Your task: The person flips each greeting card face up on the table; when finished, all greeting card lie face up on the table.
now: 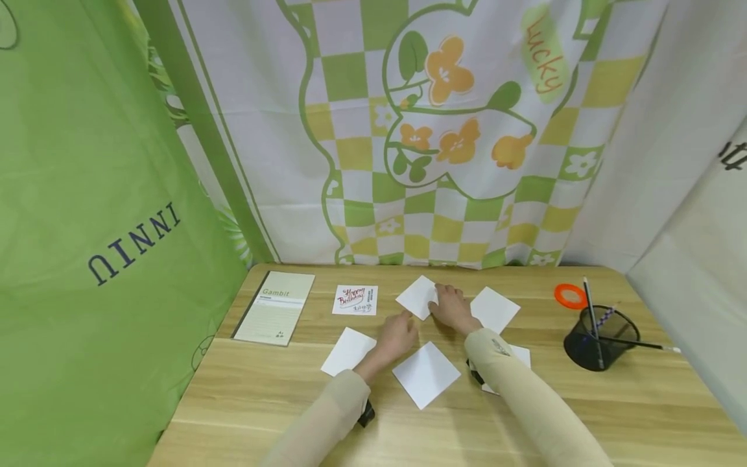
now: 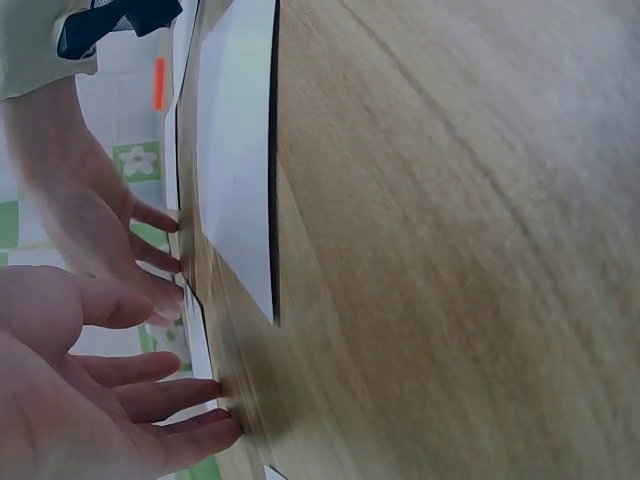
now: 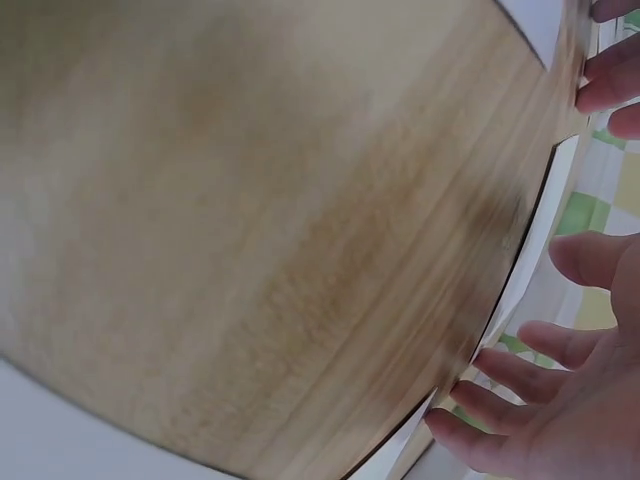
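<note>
A white square card [image 1: 415, 299] lies turned like a diamond at the back middle of the table. My right hand [image 1: 454, 307] is at its right edge; its fingers look loosely spread in the right wrist view. My left hand [image 1: 397, 337] rests its fingertips on the wood just in front of that card, fingers relaxed and holding nothing. Around the hands lie more white cards: one at left [image 1: 345, 350], one in front [image 1: 426, 376], one at back right [image 1: 497, 307]. Another white card [image 1: 521, 355] is partly hidden by my right sleeve.
A "Happy Birthday" card [image 1: 355, 300] and a Gambit notebook [image 1: 274, 308] lie at back left. To the right stand a black mesh pen cup [image 1: 601, 344] holding pencils and, behind it, an orange ring [image 1: 570, 296]. A patterned curtain [image 1: 455, 214] hangs behind the table.
</note>
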Motion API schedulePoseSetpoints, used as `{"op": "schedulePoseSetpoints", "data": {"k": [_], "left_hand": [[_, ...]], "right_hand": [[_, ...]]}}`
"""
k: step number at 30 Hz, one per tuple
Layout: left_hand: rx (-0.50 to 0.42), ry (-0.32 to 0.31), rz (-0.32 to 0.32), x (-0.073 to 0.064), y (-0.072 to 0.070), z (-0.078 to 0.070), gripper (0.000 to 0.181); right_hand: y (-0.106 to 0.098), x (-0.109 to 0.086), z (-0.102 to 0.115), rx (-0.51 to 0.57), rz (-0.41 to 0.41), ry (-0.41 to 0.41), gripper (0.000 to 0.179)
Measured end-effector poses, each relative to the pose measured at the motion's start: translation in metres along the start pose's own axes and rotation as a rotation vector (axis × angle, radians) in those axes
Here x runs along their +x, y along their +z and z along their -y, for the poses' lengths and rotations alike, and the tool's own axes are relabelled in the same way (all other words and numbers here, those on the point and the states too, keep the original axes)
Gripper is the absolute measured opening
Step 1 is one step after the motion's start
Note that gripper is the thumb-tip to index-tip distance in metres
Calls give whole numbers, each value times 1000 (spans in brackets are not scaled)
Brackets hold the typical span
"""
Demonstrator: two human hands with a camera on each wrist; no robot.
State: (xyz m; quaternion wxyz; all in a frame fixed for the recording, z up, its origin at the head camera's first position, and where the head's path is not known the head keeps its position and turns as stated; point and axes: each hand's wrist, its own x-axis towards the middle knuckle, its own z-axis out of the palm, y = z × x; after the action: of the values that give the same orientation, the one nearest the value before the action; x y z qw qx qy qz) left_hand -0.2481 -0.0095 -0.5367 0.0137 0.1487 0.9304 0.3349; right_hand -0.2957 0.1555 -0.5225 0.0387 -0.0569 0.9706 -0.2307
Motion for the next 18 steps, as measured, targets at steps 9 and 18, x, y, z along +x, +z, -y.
{"op": "schedulePoseSetpoints", "data": {"k": [9,18], "left_hand": [[27,-33,22,1,1,-1,38],[23,-44,13,1,0,-3,39]], "right_hand": [[2,-2,0,12,-35,16,50],[2,-2,-1,67,-75,45,47]]}}
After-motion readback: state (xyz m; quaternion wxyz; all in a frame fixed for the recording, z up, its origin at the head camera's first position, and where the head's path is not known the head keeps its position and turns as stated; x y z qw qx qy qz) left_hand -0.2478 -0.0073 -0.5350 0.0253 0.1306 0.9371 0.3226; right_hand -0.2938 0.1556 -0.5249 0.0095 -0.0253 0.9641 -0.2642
